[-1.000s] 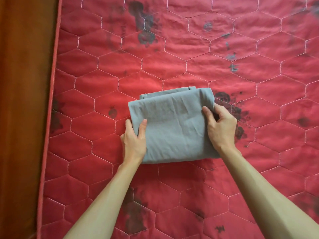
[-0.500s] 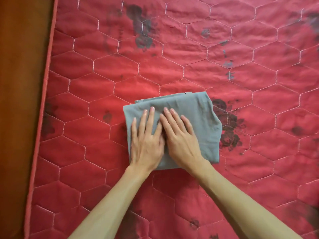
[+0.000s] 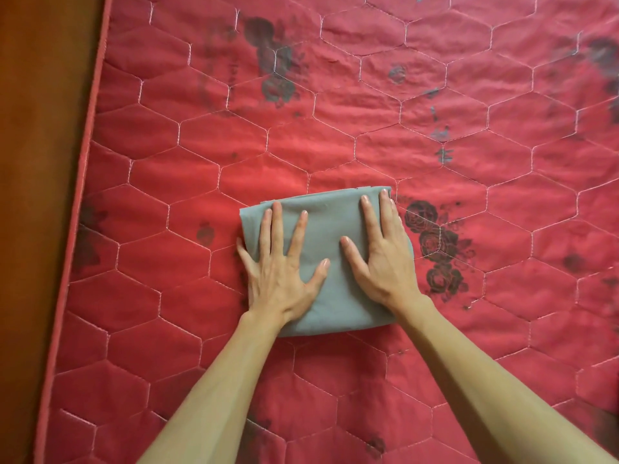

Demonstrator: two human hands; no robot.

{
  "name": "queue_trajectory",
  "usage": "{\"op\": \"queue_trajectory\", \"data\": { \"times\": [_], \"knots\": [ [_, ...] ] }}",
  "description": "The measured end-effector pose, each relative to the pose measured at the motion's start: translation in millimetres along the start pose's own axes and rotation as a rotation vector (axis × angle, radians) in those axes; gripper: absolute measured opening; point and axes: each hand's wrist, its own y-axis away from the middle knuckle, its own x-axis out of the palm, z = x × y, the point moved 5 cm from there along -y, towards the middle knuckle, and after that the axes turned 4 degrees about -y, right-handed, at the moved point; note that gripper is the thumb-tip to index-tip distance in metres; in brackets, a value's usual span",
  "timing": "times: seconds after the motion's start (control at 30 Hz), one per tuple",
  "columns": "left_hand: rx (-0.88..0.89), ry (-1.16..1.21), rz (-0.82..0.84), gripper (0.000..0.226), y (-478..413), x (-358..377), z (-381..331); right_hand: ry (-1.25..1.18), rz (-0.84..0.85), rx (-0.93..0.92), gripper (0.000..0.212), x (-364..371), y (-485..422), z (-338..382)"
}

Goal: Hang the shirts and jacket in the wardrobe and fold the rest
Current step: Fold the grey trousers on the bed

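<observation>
The left hand [image 3: 279,272] and the right hand [image 3: 380,259] both lie palm-down on a folded grey garment [image 3: 330,262], fingers spread wide and flat, gripping nothing. The left sits over the garment's left portion, its little finger spilling past the edge onto the red quilted mattress [image 3: 435,145]; the right covers the right portion, fingertips reaching the far corner. The garment is a compact rectangle lying mid-mattress, well clear of the piped border and the brown wooden surface [image 3: 37,162] at far left, with a printed cluster of dark roses [image 3: 435,249] just beside its right edge. At the far edge a thin layer peeks out under the top one, so the stack looks slightly uneven there. The step appears to be flattening the finished fold. To do it well, press evenly with the whole palm, not the fingertips, and sweep outward from the centre toward the edges so trapped air escapes without dragging the upper layer off the lower ones. Keep the strokes short near the corners, where layers slide most easily, and square that far edge before lifting the bundle.
</observation>
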Motion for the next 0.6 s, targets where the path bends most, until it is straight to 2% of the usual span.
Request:
{"op": "queue_trajectory", "data": {
  "times": [0.17,0.3,0.37,0.5,0.6],
  "knots": [
    [-0.011,-0.14,-0.086,0.079,2,-9,-7,0.263,-0.058,-0.083,0.072,-5,-1,20],
    [0.073,-0.132,-0.122,0.074,-12,-7,-11,0.289,0.005,-0.256,0.063,9,-7,33],
    [0.015,-0.071,-0.121,0.072,-20,-7,2,0.257,0.018,-0.205,0.064,6,-14,21],
    [-0.342,0.109,-0.144,0.071,-9,-7,24,0.168,-0.036,0.149,0.075,-8,0,-13],
    [-0.403,0.084,-0.207,0.074,26,-7,19,0.209,-0.045,0.154,0.077,-14,22,-17]
  ]
}}
